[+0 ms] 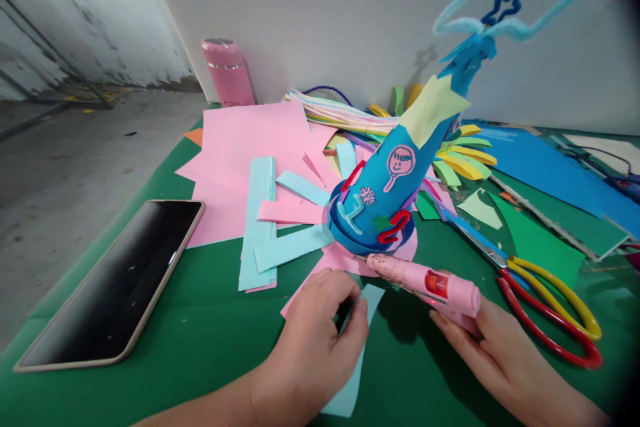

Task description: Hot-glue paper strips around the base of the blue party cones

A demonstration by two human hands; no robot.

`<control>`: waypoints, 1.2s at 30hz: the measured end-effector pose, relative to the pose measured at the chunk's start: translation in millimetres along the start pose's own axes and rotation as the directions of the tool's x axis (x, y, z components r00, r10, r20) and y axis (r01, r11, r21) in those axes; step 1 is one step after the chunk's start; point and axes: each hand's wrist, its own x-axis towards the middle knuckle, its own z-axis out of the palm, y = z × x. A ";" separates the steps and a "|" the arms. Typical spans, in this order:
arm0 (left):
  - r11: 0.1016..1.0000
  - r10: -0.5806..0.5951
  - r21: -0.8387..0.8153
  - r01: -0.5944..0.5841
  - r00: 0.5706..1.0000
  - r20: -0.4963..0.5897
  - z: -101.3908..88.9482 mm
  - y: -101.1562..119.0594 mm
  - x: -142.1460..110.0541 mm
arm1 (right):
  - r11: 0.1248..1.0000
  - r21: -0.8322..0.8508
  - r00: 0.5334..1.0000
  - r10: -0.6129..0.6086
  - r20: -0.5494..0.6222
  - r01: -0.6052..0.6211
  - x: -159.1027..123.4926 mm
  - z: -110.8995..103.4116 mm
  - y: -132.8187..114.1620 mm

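A blue paper cone hat (373, 197) leans to the right, with red pipe-cleaner figures, a pale yellow star and a small lollipop drawing on it. Pink and light blue paper strips fan out from its base. My right hand (493, 350) is closed around a pink hot glue gun (420, 280), whose nozzle end is at the front of the hat's rim. Left of it, my left hand (320, 337) is curled, thumb and forefinger closed on a light blue paper strip (353, 387) that runs down under the hand. A pink strip (310, 283) passes behind my left fingers.
On the green table (200, 320) lie a phone (120, 280), pink paper sheets (250, 130), stacked light blue strips (257, 227) and red-and-yellow-handled scissors (545, 313). A pink flask (229, 73), pipe cleaners (345, 113) and blue paper (555, 173) are further back.
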 end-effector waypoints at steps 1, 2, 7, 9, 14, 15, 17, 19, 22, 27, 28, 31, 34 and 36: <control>1.000 -0.004 -0.003 0.004 1.000 0.003 -0.4 0.5 0.4 | 1.000 -0.003 1.000 0.002 0.001 -0.002 -0.1 -0.2 -0.1; 1.000 -0.007 -0.007 0.008 1.000 0.006 -0.6 1.0 0.7 | 1.000 -0.006 1.000 0.004 0.002 -0.004 -0.1 -0.4 -0.4; 1.000 -0.008 -0.013 0.008 1.000 0.012 -0.1 0.9 1.4 | 1.000 -0.024 1.000 0.004 -0.004 -0.004 0.5 -2.5 -2.1; 1.000 -0.007 -0.014 0.007 1.000 0.012 0.0 0.5 1.1 | 1.000 -0.024 1.000 -0.006 -0.009 0.006 0.6 -2.5 -2.2; 1.000 -0.001 -0.014 0.001 1.000 0.010 -0.9 0.7 0.8 | 1.000 -0.031 1.000 0.001 -0.025 -0.002 -0.2 -0.8 -0.5; 1.000 -0.001 -0.013 0.001 1.000 0.011 -1.0 0.8 0.9 | 0.999 -0.034 1.000 -0.003 -0.028 0.002 -0.4 -0.6 -0.3; 1.000 0.000 -0.015 0.000 1.000 0.014 -0.8 0.7 1.1 | 0.999 -0.043 0.999 -0.020 -0.036 0.019 -0.1 -0.4 -0.7; 1.000 -0.004 -0.017 0.004 1.000 0.017 -0.4 0.5 1.2 | 0.998 -0.052 0.998 -0.033 -0.050 0.030 0.9 -0.3 -1.7; 1.000 -0.007 -0.017 0.007 1.000 0.019 0.1 0.0 1.0 | 0.998 -0.050 0.998 -0.030 -0.057 0.027 2.7 -0.1 -2.9; 1.000 -0.017 -0.016 0.017 1.000 0.022 -0.6 -0.1 0.0 | 0.999 -0.046 1.000 -0.015 -0.014 0.014 2.5 -0.7 -1.7; 1.000 -0.018 -0.018 0.019 1.000 0.021 -0.8 0.1 0.0 | 0.999 -0.043 1.000 -0.016 -0.014 0.015 2.1 -0.9 -1.4; 1.000 -0.019 -0.018 0.019 1.000 0.022 -1.0 0.8 0.7 | 1.000 -0.018 1.000 -0.006 -0.007 0.006 0.8 -1.6 -1.2; 1.000 -0.013 -0.015 0.013 1.000 0.020 -0.3 1.0 1.6 | 1.000 -0.010 1.000 -0.007 -0.008 0.007 0.3 -2.1 -1.4; 1.000 -0.009 -0.022 0.010 1.000 0.018 0.3 0.6 1.7 | 1.000 -0.010 1.000 -0.006 -0.011 0.006 0.0 -2.3 -1.3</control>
